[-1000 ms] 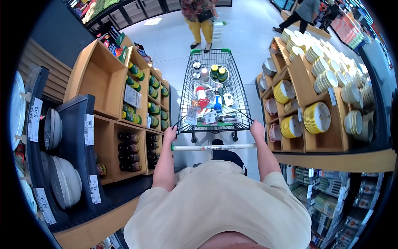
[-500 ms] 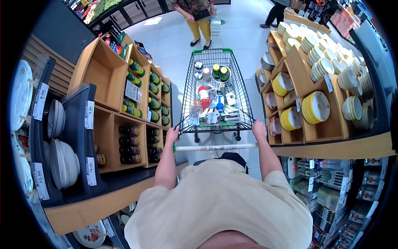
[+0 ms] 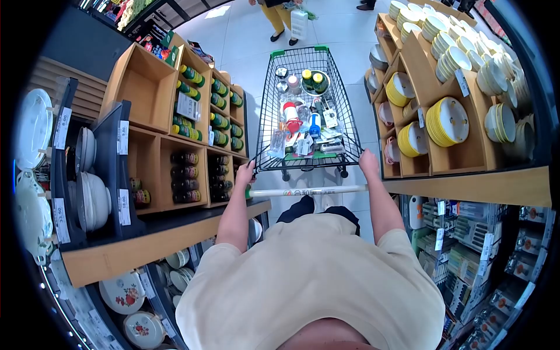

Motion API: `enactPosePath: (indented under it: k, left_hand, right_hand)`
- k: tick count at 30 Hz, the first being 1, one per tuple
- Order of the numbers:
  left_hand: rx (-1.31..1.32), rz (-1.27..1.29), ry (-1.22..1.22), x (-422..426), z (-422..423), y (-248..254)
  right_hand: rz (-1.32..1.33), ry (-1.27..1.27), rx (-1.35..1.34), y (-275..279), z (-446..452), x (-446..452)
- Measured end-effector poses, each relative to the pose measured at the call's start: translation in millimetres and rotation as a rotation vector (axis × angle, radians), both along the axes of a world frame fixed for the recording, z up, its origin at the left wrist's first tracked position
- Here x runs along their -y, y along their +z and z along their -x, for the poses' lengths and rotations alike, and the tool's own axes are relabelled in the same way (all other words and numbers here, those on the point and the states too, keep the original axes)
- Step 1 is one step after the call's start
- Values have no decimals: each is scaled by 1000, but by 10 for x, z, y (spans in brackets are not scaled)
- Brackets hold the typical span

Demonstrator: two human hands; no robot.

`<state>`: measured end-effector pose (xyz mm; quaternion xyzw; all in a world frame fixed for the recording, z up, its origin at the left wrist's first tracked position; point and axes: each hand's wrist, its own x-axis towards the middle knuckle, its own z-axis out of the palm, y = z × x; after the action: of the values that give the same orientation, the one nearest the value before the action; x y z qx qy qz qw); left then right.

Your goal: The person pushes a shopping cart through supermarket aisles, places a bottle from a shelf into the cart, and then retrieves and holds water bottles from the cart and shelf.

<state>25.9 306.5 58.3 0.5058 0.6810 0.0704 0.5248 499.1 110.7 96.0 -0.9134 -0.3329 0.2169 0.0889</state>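
Showing shopping cart (image 3: 346, 116) higher in view than in the earlier frame, with left hand (image 3: 245, 174) and right hand (image 3: 368, 163) likewise raised in view. Exposing more of the floral plates (image 3: 125, 293) at near left. Gripping the cart frame at its left near corner with the left hand, fingers closed. Gripping the right near corner with the right hand, also closed. Positioned on the floor (image 3: 233, 35) between two shelf units, with white handle bar (image 3: 309, 191) spanning the cart's near end, just nearer than both hands.

Loaded at the far right of the basket with two yellow-capped bottles (image 3: 312, 81); at far left, with two round-lidded containers (image 3: 282, 79). Loaded toward the centre with blue bottle (image 3: 315, 124) and, to its left, red-and-white container (image 3: 290, 114).

Stocked at left with yellow-capped green bottles (image 3: 188, 90) above dark bottles (image 3: 185, 171); at right, with stacked yellow-rimmed plates (image 3: 450, 121). Visible beyond the cart, partly cropped: a person in yellow trousers (image 3: 273, 18).
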Motion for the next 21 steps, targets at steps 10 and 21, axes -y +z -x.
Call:
enactPosePath:
  k: [10, 21]
  left_hand:
    - [15, -8, 52, 553, 6, 28]
    - [18, 14, 83, 1064, 16, 67]
  right_hand:
    - [103, 20, -84, 34, -94, 398]
    - [43, 45, -34, 181, -50, 826]
